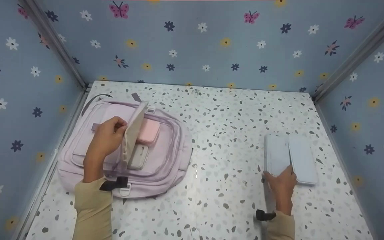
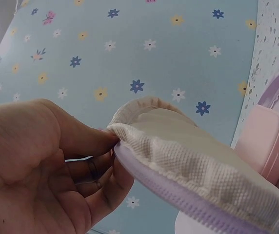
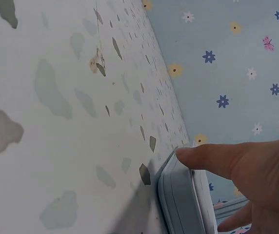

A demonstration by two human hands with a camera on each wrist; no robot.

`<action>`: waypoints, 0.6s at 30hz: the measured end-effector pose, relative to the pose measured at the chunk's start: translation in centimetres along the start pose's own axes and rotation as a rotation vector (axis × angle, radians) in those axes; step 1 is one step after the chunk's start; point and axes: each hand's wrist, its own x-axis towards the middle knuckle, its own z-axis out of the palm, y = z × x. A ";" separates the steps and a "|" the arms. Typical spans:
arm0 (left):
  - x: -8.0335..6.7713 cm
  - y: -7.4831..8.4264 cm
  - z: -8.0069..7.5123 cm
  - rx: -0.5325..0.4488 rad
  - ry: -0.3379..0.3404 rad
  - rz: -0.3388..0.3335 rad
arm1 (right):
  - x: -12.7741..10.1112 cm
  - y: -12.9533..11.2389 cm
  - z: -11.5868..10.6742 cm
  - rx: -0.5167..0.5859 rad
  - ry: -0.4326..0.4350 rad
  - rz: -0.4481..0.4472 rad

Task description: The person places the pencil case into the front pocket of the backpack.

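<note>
We see the lilac backpack (image 1: 165, 156) lying flat at the left of the speckled tabletop (image 1: 225, 116), its front pocket flap (image 1: 132, 133) lifted upright. The left hand (image 1: 107, 138) pinches the flap's upper edge between thumb and curled fingers (the left wrist view shows the thumb pressed on the woven lining (image 2: 188, 161)). Inside the opened pocket lie a pink case (image 1: 148, 131) and, just below it, a whitish case (image 1: 138, 156), touching each other. Well apart, at the right of the table, two pale blue cases lie side by side: the nearer blue case (image 1: 276, 155) and the outer blue case (image 1: 302, 159). The right hand (image 1: 282, 184) rests on the near end of the former, thumb along its edge and fingers curled round its corner. Flowered blue walls (image 1: 211, 43) enclose the table.
</note>
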 end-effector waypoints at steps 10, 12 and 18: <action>0.0 0.2 0.0 -0.010 -0.004 -0.008 | -0.1 0.7 0.3 -0.001 0.050 -0.010; 0.0 0.2 0.0 -0.011 -0.005 -0.006 | -0.1 0.7 0.3 -0.006 0.066 -0.023; 0.0 0.1 0.1 -0.011 0.000 0.003 | 0.0 0.6 0.0 -0.002 0.106 -0.063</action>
